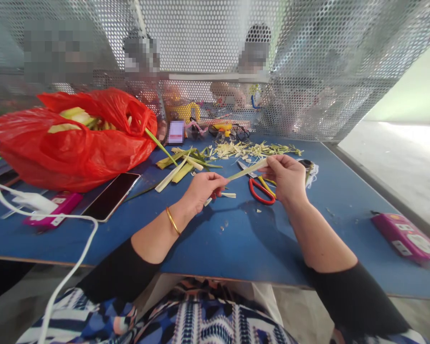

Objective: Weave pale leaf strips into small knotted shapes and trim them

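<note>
A pale green leaf strip [248,170] is stretched between my two hands above the blue table. My left hand [205,188] pinches its lower left end, fingers closed. At the upper right end, the thumb and fingers of my right hand [285,176] are closed on it. Just beneath the right hand lie scissors [262,192] with one red and one yellow handle, partly hidden by that hand. Cut leaf pieces [179,173] lie beyond my left hand, and a heap of pale trimmings [240,151] spreads along the back.
A red plastic bag [82,153] of leaves fills the left. Near it are a phone [109,196], a magenta box [57,208] and a white cable [88,239]. Another magenta box [408,236] sits at right. A perforated metal screen [208,43] stands behind, people beyond it.
</note>
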A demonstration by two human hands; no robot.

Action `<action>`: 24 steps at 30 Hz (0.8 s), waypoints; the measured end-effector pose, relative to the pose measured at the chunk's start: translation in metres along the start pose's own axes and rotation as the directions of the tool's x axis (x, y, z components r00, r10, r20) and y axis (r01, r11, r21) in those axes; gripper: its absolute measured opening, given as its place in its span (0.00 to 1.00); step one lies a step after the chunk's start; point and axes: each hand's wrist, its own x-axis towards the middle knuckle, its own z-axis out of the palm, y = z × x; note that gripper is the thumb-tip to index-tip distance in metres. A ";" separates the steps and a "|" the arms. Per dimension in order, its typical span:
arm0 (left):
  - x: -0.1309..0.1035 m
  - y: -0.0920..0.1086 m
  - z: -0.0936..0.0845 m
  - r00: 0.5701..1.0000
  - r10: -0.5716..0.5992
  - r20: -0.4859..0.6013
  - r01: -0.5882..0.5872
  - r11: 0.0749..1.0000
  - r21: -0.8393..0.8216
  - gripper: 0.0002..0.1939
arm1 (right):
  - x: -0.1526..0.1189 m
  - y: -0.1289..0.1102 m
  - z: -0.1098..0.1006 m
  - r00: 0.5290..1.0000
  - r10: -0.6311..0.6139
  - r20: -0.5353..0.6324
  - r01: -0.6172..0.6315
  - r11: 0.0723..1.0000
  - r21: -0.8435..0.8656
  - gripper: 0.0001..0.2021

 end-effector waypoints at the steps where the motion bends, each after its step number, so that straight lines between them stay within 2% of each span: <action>1: 0.000 -0.001 0.001 1.000 0.000 0.004 0.000 1.000 -0.001 0.11 | 0.000 0.000 0.000 1.000 -0.005 0.002 0.005 1.000 0.003 0.07; 6: -0.001 -0.002 0.002 0.997 0.062 -0.054 -0.061 0.998 0.017 0.10 | 0.002 0.001 -0.002 0.996 -0.090 -0.023 0.090 0.995 0.034 0.06; 12: 0.000 0.000 0.000 0.986 0.139 -0.097 -0.134 0.989 0.062 0.09 | 0.010 -0.001 -0.008 0.971 -0.195 -0.141 0.201 0.979 0.027 0.08; 15: 0.004 0.000 -0.002 0.969 0.180 -0.167 -0.168 0.982 0.086 0.08 | 0.014 -0.003 -0.011 0.937 -0.265 -0.228 0.272 0.962 -0.004 0.10; 18: 0.010 -0.002 -0.005 0.911 0.277 -0.304 -0.265 0.961 0.083 0.05 | 0.012 -0.003 -0.012 0.882 -0.386 -0.271 0.378 0.922 -0.084 0.10; 20: 0.010 -0.004 -0.005 0.866 0.364 -0.344 -0.357 0.930 0.087 0.01 | 0.007 -0.001 -0.011 0.834 -0.504 -0.227 0.472 0.863 -0.181 0.09; 22: 0.007 -0.005 -0.002 0.867 0.418 -0.272 -0.416 0.907 0.069 0.05 | -0.001 0.004 -0.010 0.759 -0.640 -0.123 0.582 0.751 -0.312 0.08; 24: 0.001 -0.006 0.003 0.904 0.414 -0.107 -0.413 0.910 0.024 0.15 | -0.011 0.008 -0.009 0.650 -0.758 0.047 0.694 0.568 -0.443 0.09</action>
